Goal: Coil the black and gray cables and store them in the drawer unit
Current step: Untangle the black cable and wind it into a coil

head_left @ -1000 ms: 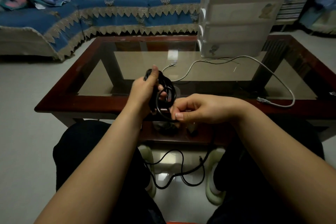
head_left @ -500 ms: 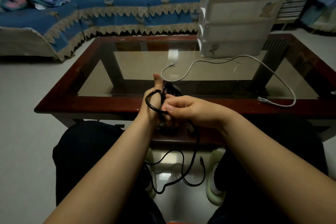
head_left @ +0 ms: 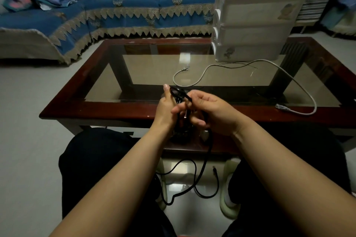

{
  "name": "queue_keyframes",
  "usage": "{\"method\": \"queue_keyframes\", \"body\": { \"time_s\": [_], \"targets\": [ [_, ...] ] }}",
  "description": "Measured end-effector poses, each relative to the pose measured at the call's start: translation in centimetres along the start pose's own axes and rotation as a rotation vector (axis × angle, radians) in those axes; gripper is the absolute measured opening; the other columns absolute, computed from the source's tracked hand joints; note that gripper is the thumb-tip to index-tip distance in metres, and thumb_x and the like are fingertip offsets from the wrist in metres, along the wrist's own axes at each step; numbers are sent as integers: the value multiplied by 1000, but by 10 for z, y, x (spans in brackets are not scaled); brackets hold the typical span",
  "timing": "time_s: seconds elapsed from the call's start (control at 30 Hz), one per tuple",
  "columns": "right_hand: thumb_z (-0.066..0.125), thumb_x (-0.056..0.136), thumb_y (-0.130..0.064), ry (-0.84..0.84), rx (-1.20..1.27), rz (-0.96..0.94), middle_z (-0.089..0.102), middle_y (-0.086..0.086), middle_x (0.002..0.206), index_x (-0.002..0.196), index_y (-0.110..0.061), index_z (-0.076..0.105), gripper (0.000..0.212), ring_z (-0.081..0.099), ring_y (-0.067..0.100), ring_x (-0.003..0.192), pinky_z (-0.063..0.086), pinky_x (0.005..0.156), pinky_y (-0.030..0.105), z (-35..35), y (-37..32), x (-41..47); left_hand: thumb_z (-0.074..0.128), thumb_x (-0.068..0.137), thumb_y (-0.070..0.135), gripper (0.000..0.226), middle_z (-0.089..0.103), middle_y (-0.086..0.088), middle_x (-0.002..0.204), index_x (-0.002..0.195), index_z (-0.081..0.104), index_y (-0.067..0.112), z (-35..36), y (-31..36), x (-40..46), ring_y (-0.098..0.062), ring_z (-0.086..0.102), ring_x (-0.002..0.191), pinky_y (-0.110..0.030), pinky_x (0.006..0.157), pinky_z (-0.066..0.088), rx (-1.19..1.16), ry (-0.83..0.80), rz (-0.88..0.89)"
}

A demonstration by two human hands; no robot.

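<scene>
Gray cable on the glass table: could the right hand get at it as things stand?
Probably not at once. The right hand grips the black cable together with the left hand. The gray cable lies uncovered on the table, so once freed the way looks open.

A single head-worn wide-angle camera looks forward and down from a seated person, close over both forearms, across the table (head_left: 92, 109) towards a sofa (head_left: 134, 4) at the far side

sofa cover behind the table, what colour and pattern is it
The sofa cover is blue with small gold motifs and a tan zigzag lace trim, seen clearly in the head view.
</scene>
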State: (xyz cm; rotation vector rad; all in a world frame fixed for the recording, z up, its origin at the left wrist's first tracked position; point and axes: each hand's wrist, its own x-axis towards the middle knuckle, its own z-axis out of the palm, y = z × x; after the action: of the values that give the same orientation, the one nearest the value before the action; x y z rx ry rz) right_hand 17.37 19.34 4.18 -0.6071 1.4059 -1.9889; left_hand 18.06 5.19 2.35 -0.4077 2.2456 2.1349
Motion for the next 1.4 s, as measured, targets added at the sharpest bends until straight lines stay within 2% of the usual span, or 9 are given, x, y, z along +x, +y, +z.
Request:
{"method": "queue_keyframes", "body": {
  "time_s": [0.13, 0.3, 0.6, 0.77, 0.9, 1.0, 1.07, 1.2, 1.4],
  "targets": [
    [37, 101, -24, 362, -64, -38, 64, 5, 94, 93, -7, 57, 27, 41, 6, 43, 29, 39, 17, -7, -19, -1, 12, 96, 64, 71, 51, 9, 45, 78, 63, 17, -1, -1, -8, -4, 45, 36, -19, 40, 33, 159, -130, 0],
    [49, 95, -43, 820, -1046, -135, 64, -6, 81, 86, -26, 65, 24, 59, 11, 78, 51, 70, 37, -36, -26, -2, 21, 67, 89, 84, 37, -1, 55, 82, 52, 12, -9, 3, -18, -12, 32, 42, -21, 42, 25, 298, -396, 44],
    [36, 95, -54, 780, -1724, 130, 65, 8, 99, 107, -20, 52, 40, 59, 31, 88, 38, 60, 33, -57, -29, 1, 64, 83, 45, 37, 38, -1, 56, 80, 50, 11, -39, 26, -13, -10, 36, 44, -20, 44, 31, 260, -599, 80],
    [55, 93, -25, 753, -1923, -151, 51, 16, 124, 116, -9, 53, 29, 47, 33, 117, 39, 93, 42, -52, -5, 6, 70, 77, 45, 39, 43, 1, 56, 84, 56, 9, -32, 28, -14, -11, 37, 45, -20, 44, 31, 295, -531, 8],
    [58, 83, -4, 528, -1895, -580, 44, 18, 143, 136, -7, 42, 56, 30, 30, 138, 18, 116, 47, -34, 15, 4, 64, 84, 46, 36, 34, 4, 52, 66, 48, 21, -28, 28, -10, -10, 29, 42, -20, 41, 25, 123, -430, -101],
    [55, 89, -15, 537, -1711, -719, 43, 20, 142, 138, -6, 38, 53, 35, 30, 135, 29, 112, 41, -12, 26, -2, 66, 82, 50, 39, 34, 4, 51, 67, 47, 20, -26, 30, -5, -10, 29, 40, -20, 39, 26, -23, -276, -153],
    [56, 90, -25, 654, -1523, -610, 50, 15, 129, 132, -9, 40, 48, 51, 26, 116, 44, 93, 30, 4, 31, -6, 66, 83, 48, 39, 34, 5, 46, 65, 48, 18, -24, 32, -2, -9, 30, 36, -20, 39, 25, -159, -157, -166],
    [59, 87, -47, 744, -1028, 16, 47, -3, 106, 109, -21, 38, 40, 55, 18, 88, 45, 68, 32, 21, 46, -10, 67, 84, 45, 35, 40, 7, 40, 72, 56, 14, -22, 35, -1, -5, 32, 31, -17, 34, 28, -296, -36, -195],
    [45, 100, -26, 716, -438, 51, 60, 0, 82, 90, -12, 57, 21, 61, 18, 82, 52, 72, 27, 15, 56, -2, 68, 82, 50, 40, 38, 8, 41, 64, 49, 20, -28, 35, 7, -7, 33, 33, -19, 35, 29, -205, -33, -216]
  ]
}}
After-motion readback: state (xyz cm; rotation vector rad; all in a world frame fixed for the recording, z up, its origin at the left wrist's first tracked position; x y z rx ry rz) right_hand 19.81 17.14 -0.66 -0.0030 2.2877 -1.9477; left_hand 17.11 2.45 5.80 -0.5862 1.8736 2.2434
